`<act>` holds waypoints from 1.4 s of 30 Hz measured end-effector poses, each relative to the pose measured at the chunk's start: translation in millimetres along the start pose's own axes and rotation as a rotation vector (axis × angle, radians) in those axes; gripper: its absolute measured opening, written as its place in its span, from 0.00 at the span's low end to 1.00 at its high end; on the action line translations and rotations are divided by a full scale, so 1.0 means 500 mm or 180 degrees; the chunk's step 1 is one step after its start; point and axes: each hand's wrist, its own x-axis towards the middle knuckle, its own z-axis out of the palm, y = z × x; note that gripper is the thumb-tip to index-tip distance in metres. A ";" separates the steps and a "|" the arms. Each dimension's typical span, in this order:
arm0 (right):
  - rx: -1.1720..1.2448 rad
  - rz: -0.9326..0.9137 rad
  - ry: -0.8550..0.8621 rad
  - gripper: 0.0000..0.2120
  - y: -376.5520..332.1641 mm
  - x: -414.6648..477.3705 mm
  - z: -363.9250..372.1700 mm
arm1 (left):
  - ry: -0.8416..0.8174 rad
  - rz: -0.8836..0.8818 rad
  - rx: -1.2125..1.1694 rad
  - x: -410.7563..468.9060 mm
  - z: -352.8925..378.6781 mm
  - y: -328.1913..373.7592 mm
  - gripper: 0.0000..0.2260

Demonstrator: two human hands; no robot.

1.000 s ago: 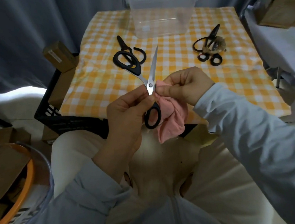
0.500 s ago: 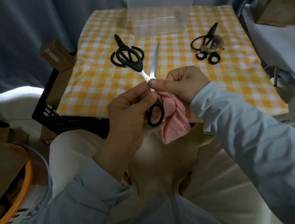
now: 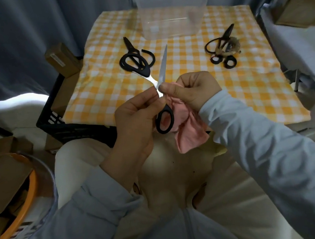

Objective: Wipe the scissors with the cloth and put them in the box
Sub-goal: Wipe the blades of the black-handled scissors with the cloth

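Mid-wipe, above the lap and just short of the table's (image 3: 112,96) near edge: scissors (image 3: 163,65) spread wide, pinched at the pivot by the thumb and curled fingers of the left hand (image 3: 134,121). One black loop hanging below, long blade aimed up and away from the body toward the far edge. Probably opened that way to bare the inner faces for the cloth (image 3: 190,133), and gripped at the joint to steady the steel while keeping skin off the edge.

Right hand (image 3: 194,89) closed round the bunched pink cloth, thumb tip at the base of the blade, loose tail dangling beneath. Unclear whether fabric lies between thumb and metal. Second blade hidden behind hands and cloth.

Judged stage: wiping under way low on the blade, stroke toward the tip likely next, boxing not yet begun.

Clear box (image 3: 173,22) open-topped at the middle of the far edge, no scissors seen inside, well apart from the hands. Two more pairs flat on the table, seemingly awaiting their turn: left pair (image 3: 132,61) toward the far left corner, right pair (image 3: 220,45) toward the far right.
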 end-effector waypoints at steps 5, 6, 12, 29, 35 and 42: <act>0.0038 0.0381 -0.0443 0.18 -0.009 0.001 -0.038 | 0.0057 0.0079 -0.0027 0.006 -0.012 0.007 0.10; 0.0161 0.0431 -0.0676 0.11 -0.009 -0.001 -0.047 | 0.0070 0.0094 -0.0021 0.007 -0.014 0.008 0.10; -0.0250 -0.0021 -0.0612 0.07 -0.004 -0.006 -0.045 | 0.0110 0.0228 0.0156 0.008 -0.008 0.002 0.13; -0.0294 -0.0121 -0.0535 0.14 0.005 -0.004 -0.043 | 0.0142 0.0266 0.0141 0.014 -0.001 0.000 0.10; -0.0193 -0.0134 -0.0876 0.08 0.005 -0.006 -0.065 | 0.0184 0.0114 0.0023 0.014 -0.006 0.006 0.10; -0.0243 -0.0131 -0.0527 0.07 0.013 -0.004 -0.053 | 0.0149 0.0204 0.0050 0.011 -0.005 0.003 0.11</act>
